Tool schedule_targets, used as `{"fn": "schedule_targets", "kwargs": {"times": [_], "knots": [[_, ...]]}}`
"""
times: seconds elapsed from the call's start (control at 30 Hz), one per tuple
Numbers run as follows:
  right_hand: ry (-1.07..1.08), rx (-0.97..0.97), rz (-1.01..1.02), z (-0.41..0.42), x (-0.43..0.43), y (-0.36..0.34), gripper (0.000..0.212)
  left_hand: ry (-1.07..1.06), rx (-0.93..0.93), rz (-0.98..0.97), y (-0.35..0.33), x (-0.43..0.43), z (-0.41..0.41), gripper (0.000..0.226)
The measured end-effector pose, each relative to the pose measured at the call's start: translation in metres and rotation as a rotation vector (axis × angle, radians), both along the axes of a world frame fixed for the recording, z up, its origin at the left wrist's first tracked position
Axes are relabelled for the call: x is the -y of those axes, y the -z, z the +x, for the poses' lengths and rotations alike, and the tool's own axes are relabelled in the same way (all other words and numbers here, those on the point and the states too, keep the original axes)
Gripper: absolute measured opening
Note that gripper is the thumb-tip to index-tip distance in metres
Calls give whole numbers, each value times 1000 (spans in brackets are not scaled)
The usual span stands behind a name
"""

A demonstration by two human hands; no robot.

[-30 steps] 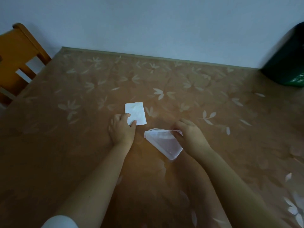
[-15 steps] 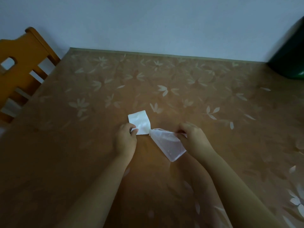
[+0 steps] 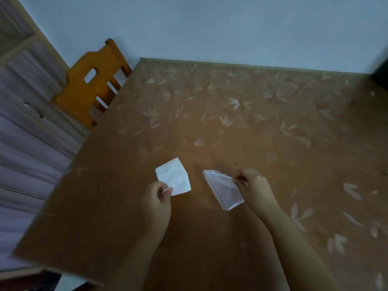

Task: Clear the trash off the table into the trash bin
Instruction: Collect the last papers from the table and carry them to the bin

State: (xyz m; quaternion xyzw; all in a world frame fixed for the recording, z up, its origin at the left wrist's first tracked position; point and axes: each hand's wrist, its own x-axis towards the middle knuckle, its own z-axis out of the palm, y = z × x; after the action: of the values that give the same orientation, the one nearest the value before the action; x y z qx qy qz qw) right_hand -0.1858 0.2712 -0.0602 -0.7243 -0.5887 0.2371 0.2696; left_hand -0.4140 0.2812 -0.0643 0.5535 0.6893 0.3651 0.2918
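Left hand (image 3: 156,203) pinches the paper (image 3: 173,177) by its near corner; right hand (image 3: 255,189) grips the wrapper (image 3: 223,190); the thin corner pinch could slip; bin (image 3: 381,77) far right.

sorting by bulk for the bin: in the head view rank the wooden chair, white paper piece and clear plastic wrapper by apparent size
1. Orange wooden chair, though farther away.
2-3. Square white paper piece and clear crumpled plastic wrapper: look alike, no ranking.

Wall: plain pale blue-white wall (image 3: 231,24)
Furniture: orange wooden chair (image 3: 90,85) with slatted back, at the table's far left corner
Left side: pale wood-framed cabinet (image 3: 23,101)
Light: dim, bluish
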Motion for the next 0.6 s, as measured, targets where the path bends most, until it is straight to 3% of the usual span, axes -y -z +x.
{"fn": "schedule_targets", "kwargs": {"times": [0.1, 0.3, 0.6], "knots": [[9, -38, 17, -11, 34, -9, 7, -108, 43, 8, -16, 45, -5, 7], [38, -9, 15, -14, 107, -32, 7, -12, 36, 34, -37, 107, -1, 11], [240, 165, 35, -48, 236, -79, 8, 404, 191, 50, -59, 173, -18, 23]]}}
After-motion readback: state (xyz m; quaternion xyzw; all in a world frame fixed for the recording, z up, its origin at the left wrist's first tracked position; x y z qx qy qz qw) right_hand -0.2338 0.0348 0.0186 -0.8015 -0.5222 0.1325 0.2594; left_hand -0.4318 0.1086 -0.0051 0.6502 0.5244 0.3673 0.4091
